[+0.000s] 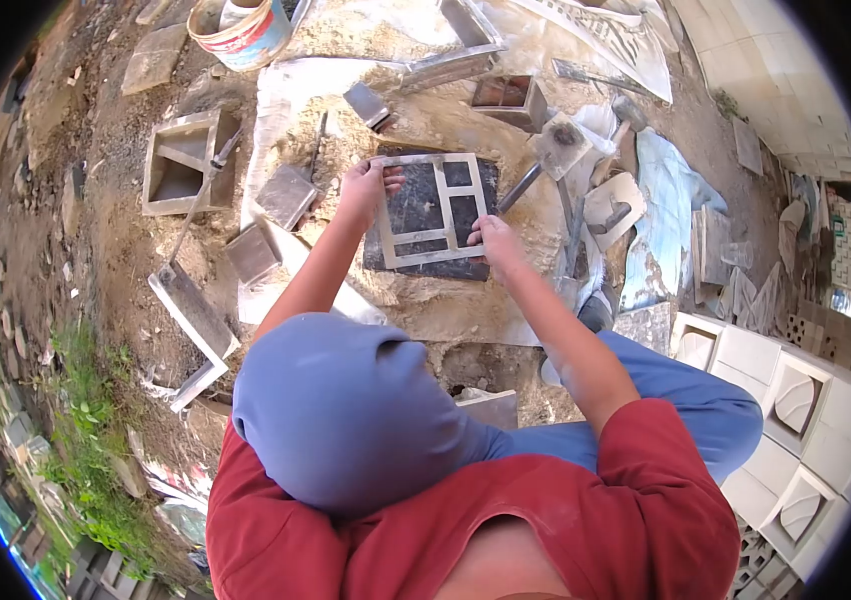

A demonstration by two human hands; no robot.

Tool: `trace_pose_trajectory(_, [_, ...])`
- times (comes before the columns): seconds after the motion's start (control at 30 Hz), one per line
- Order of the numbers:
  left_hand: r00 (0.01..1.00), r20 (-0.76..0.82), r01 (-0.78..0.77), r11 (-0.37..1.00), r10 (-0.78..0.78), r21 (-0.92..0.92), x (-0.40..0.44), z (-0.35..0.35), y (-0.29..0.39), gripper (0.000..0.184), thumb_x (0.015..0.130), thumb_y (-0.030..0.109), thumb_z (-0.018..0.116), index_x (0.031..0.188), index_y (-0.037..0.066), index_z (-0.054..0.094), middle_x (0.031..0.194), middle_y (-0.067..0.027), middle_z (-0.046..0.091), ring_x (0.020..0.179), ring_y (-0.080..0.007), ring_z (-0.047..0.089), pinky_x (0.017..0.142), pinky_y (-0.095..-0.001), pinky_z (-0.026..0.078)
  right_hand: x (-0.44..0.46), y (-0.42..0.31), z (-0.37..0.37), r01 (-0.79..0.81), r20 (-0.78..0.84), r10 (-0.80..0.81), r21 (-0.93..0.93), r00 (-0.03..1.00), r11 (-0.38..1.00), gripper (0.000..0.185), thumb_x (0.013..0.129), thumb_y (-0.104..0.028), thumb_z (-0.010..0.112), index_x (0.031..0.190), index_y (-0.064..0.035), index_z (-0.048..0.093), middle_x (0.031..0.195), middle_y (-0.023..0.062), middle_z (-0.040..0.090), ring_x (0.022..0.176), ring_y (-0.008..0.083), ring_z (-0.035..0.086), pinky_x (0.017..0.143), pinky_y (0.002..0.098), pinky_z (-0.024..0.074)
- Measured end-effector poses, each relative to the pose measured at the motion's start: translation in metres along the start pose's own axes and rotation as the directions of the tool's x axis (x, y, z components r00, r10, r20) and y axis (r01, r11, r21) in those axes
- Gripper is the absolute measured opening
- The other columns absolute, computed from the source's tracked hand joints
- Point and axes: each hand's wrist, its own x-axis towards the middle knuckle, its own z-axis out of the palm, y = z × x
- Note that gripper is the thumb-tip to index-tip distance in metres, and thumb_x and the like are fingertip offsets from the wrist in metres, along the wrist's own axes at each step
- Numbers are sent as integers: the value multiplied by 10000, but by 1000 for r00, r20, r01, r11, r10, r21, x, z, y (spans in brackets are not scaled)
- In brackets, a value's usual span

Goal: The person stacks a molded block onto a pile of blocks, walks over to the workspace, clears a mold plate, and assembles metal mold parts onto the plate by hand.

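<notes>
Though in both hands [365,187] [499,243], frame [445,200] edges near open sand [436,296].

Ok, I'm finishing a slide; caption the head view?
Left hand and right hand at opposite sides of a barred frame over a dark board.

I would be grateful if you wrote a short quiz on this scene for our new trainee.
1. What do the left hand and right hand both hold?
2. Which flat thing shows through its openings? A) a patch of grass; B) a dark board; C) a blue sheet.
3. True or false: the bucket stands toward the upper left of the picture.

Key:
1. A pale frame with crossbars.
2. B.
3. True.
</notes>
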Motion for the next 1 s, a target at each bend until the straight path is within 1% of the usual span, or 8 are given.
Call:
trace_pose_trajectory(0.1, [993, 73, -97, 994, 94, 43, 18, 5, -5, 297, 1105, 178, 443, 1259, -42, 569, 1120, -143, 707, 952, -189, 698, 804, -290, 577, -7, 9, 4, 10, 29, -7, -109, 1000, 994, 276, 1086, -255, 357, 1033, -57, 541, 827, 118, 678, 722, 213, 679, 559, 361, 557])
trace_pose_trajectory(0.27, [958, 185, -263, 928, 219, 265, 37, 11, -9, 335, 1090, 143, 451, 1341, -47, 564, 1204, -134, 681, 1125, -188, 649, 956, -287, 509, -7, 22, 10, -7, -3, 7, -116, 1000, 993, 277, 1083, -256, 362, 1035, -52, 542, 840, 146, 687, 768, 248, 701, 597, 404, 566])
trace_pose_trajectory(0.33, [886, 192, -446, 658, 423, 607, 57, 2, -35, 379, 1054, 109, 494, 1399, -41, 538, 1293, -128, 669, 1184, -194, 632, 995, -290, 475, -3, 23, 7, -16, -39, 10, -139, 999, 990, 283, 1078, -268, 385, 1028, -42, 549, 854, 172, 697, 784, 286, 711, 633, 440, 573])
trace_pose_trajectory(0.37, [864, 218, -491, 667, 453, 560, 63, -5, -47, 455, 997, 112, 568, 1429, -23, 524, 1364, -164, 646, 1251, -257, 619, 1020, -339, 478, -4, 19, 2, 31, -65, -79, -548, 995, 836, 299, 1063, -293, 433, 1031, -24, 558, 883, 205, 702, 820, 337, 709, 689, 475, 568])
trace_pose_trajectory(0.4, [864, 222, -492, 665, 451, 563, 53, -5, -43, 455, 997, 112, 568, 1429, -23, 524, 1364, -164, 646, 1251, -257, 619, 1020, -339, 478, -6, 14, -2, 46, -50, -169, -853, 984, 520, 325, 1049, -317, 480, 1034, -5, 567, 911, 237, 706, 857, 389, 708, 746, 509, 563])
trace_pose_trajectory(0.47, [706, 250, -545, 283, 663, 789, 5, -5, -27, 489, 951, 151, 643, 1404, -8, 551, 1300, -216, 660, 1218, -350, 627, 1006, -403, 493, -21, -8, -8, 85, -2, -173, -865, 985, 494, 360, 1018, -355, 535, 1042, 2, 577, 940, 253, 704, 905, 420, 695, 796, 519, 551])
trace_pose_trajectory(0.63, [815, 219, -359, 171, 537, 917, -37, -11, -46, 273, 889, 215, 723, 995, 4, 586, 967, -239, 633, 928, -417, 628, 840, -495, 509, -13, -15, -6, 93, 31, -148, -898, 988, 431, 430, 934, -418, 657, 1065, -13, 598, 986, 255, 711, 980, 437, 688, 844, 526, 543])
trace_pose_trajectory(1.0, [894, 178, -351, 396, 411, 848, -53, -31, -39, 246, 861, 203, 748, 1014, 26, 675, 974, -179, 691, 946, -372, 665, 858, -464, 529, -9, -12, -3, 72, -20, -198, -892, 980, 446, 458, 864, -439, 695, 1045, -22, 642, 1000, 236, 718, 959, 421, 697, 846, 516, 553])
